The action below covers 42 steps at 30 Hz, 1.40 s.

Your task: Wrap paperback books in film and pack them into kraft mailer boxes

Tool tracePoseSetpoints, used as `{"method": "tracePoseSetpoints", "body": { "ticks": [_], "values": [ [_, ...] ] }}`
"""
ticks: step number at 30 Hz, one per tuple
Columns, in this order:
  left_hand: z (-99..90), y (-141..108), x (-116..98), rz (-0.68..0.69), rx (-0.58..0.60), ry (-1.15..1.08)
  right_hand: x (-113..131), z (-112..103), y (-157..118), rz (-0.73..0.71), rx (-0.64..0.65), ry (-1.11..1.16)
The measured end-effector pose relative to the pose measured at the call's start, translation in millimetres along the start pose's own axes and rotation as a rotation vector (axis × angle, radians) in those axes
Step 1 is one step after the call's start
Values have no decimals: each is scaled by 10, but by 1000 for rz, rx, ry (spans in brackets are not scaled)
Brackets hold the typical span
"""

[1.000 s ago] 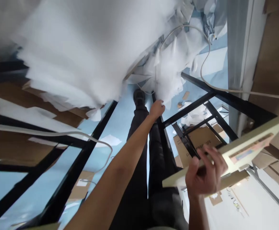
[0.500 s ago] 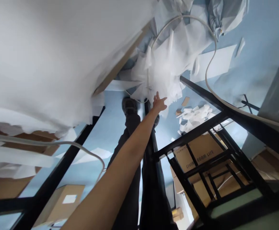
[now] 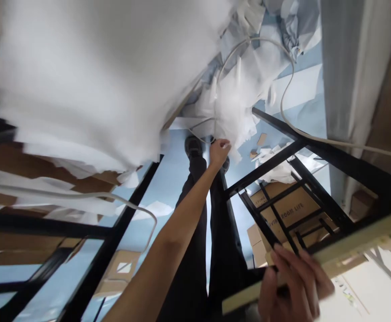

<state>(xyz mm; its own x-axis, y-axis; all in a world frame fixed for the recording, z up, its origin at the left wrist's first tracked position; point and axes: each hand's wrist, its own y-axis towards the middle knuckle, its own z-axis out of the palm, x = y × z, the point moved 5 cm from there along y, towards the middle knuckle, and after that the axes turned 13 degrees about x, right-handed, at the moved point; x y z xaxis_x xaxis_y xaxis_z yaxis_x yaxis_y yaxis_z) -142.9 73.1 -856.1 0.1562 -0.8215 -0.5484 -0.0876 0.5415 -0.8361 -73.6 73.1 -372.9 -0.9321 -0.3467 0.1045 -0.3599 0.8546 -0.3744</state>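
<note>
My left hand (image 3: 219, 151) reaches far forward and down, its fingers curled together beside the crumpled white packing sheet (image 3: 240, 96). Whatever is in those fingers, if anything, is hidden. A thin pale cable (image 3: 291, 85) loops over the sheet and crosses close to that hand. At lower right, my right hand (image 3: 294, 284) has its fingers wrapped over a long, narrow pale board edge (image 3: 240, 298). Just beyond it lies a black metal frame with bars (image 3: 262, 167).
A large white wrapped surface (image 3: 81, 80) fills the upper left. Cardboard boxes (image 3: 292, 208) stand beyond the right frame, and another box (image 3: 123, 268) is at lower left. More black bars (image 3: 115, 237) run on the left. My shoes (image 3: 193, 145) are on the blue floor.
My left hand's spread fingers have curled closed. My right hand has come into view at lower right, holding the pale board edge. The view has shifted, with a grey upright now at right.
</note>
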Motion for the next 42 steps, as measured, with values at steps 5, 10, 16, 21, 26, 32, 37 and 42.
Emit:
{"method": "tracePoseSetpoints", "body": {
  "ticks": [5,10,16,21,26,32,37,42],
  "values": [
    [-570,-846,-517,50,-44,-130,107,37,347,44,-157,28],
    [-869,-1766,-1245,198,49,-266,19,131,312,60,-211,112],
    [-1039,-3018,-2183,411,184,-102,-48,114,326,76,-27,297],
    [-1148,-4087,-2877,621,-14,528,46,-343,164,-24,-59,583],
    [-905,-4774,-3263,735,-8,840,-28,-692,-264,-32,-71,1071],
    [-364,-4906,-3231,736,79,941,-838,-682,-1006,327,-267,1446],
    [474,-4526,-2865,560,279,1053,-1991,-219,-1697,692,-437,1452],
    [1425,-4208,-2563,528,310,1157,-2791,393,-2141,939,-301,1454]
  ]
}}
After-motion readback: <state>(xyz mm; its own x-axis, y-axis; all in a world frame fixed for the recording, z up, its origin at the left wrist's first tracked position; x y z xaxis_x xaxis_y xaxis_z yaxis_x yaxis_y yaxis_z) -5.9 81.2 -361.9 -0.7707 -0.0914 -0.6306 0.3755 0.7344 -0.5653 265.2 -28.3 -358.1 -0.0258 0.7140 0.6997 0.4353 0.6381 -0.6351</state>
